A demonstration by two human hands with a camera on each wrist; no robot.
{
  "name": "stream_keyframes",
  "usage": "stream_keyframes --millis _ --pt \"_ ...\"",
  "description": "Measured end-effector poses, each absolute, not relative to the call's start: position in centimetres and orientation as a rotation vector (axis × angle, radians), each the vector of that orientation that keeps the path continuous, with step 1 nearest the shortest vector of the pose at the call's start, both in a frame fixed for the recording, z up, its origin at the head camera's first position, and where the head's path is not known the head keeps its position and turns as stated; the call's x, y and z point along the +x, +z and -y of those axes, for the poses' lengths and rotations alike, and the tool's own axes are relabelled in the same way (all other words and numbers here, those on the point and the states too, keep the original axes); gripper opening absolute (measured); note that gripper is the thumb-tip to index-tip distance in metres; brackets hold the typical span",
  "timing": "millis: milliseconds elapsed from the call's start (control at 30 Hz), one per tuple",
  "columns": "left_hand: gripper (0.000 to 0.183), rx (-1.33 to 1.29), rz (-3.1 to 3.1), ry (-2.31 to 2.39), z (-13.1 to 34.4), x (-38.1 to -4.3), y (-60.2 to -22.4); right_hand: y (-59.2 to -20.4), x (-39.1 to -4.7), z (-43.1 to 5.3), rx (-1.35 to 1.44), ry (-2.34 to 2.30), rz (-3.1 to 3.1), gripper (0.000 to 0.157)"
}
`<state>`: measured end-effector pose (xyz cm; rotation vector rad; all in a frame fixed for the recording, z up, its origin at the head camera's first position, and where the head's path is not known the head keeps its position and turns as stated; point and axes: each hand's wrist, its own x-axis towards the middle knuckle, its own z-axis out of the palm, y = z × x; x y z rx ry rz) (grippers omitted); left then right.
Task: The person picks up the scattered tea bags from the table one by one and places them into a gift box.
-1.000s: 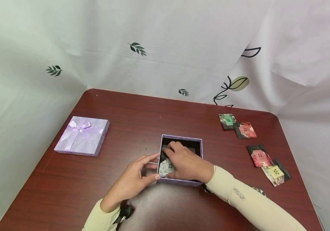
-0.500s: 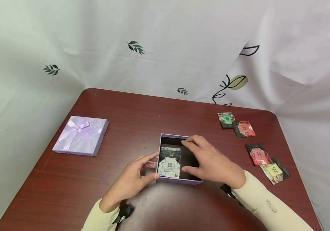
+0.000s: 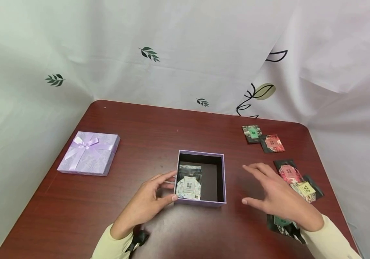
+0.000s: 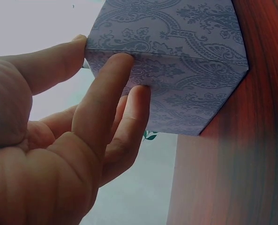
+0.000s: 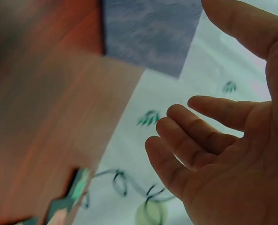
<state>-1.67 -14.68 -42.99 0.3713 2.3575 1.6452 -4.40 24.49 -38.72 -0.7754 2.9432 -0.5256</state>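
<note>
A square purple patterned gift box, uncovered and black inside, stands at mid-table in the head view. A black-and-white sachet lies flat in its left part. My left hand rests its fingertips and thumb against the box's left side, near the front corner. In the left wrist view, those fingertips touch the patterned wall. To the right of the box, my right hand hovers with fingers extended and nothing in it. Beneath that hand, a green-labelled sachet lies partly hidden by the wrist.
A lilac lid with a ribbon bow lies at the left. On the right are a green-labelled sachet, a red one, another red one and a yellow-labelled one. A white curtain hangs behind the table.
My right hand has let go of the black-and-white sachet inside the box and moved out to the right, over the table. My left hand has stayed at the box's left side.
</note>
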Motion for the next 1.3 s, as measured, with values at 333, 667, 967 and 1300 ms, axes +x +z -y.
stream_keyframes --millis 333,667,967,1300 --pt "0.068 0.370 -2.388 1.629 14.5 -1.6 -43.0 -40.5 -2.0 -30.2 -0.542 -0.523 -2.896 0.099" --pt "0.071 0.331 -2.404 1.615 14.6 -1.5 -43.1 -43.9 0.2 -33.8 -0.479 -0.437 -2.907 0.101" --pt "0.069 0.356 -2.393 1.628 14.5 -1.6 -43.1 -45.7 1.7 -34.9 -0.457 -0.396 -2.863 0.102" --pt "0.068 0.376 -2.369 1.649 14.7 -1.5 -42.9 -46.2 2.1 -34.7 -0.556 -0.334 -2.908 0.089"
